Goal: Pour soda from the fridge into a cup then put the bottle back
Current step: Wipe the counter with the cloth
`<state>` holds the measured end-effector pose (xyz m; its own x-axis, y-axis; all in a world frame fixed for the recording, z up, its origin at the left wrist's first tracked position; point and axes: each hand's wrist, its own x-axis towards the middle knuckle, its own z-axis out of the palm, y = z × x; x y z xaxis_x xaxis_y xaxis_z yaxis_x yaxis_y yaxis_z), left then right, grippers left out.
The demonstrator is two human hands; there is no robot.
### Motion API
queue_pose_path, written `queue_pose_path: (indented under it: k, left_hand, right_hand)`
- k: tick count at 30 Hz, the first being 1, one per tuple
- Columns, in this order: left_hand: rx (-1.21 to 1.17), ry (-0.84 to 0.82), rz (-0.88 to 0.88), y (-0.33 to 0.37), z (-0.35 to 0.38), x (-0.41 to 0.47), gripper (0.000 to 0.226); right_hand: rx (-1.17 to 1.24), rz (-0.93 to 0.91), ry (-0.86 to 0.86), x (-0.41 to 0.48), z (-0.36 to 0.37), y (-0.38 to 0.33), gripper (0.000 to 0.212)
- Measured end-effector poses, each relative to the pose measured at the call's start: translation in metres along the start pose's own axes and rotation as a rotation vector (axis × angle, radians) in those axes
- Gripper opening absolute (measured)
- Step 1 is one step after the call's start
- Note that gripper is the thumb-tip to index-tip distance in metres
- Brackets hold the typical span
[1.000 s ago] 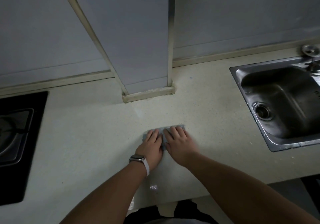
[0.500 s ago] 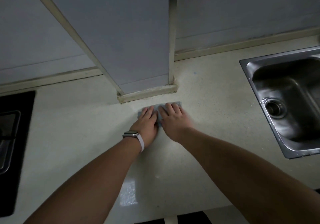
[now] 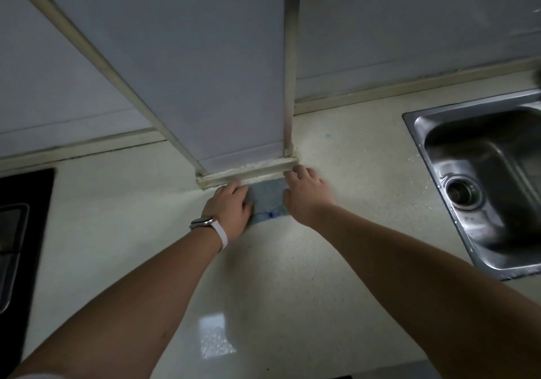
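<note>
On the counter (image 3: 292,276), by the foot of the post (image 3: 234,71), my left hand (image 3: 231,207) and right hand (image 3: 304,194) press flat on a blue cloth (image 3: 269,200), fingers mostly straight. I see no bottle, cup or fridge here. I think a cold bottle will be wet, slippery and heavy, so I should grip it round the middle.
</note>
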<state>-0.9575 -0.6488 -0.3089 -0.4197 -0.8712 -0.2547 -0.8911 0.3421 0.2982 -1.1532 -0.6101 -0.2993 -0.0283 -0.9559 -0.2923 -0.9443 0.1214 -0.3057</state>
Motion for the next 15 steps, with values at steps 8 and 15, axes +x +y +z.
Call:
queue_pose_path:
  k: [8,15]
  left_hand:
    - [-0.04,-0.04,-0.086,0.003,0.0,0.005,0.047]
    - [-0.102,-0.073,-0.145,0.01,-0.007,-0.008,0.021]
  right_hand:
    - [0.008,0.066,-0.093,0.001,-0.003,0.003,0.043]
    - [0.096,0.121,-0.115,-0.013,-0.004,-0.012,0.045]
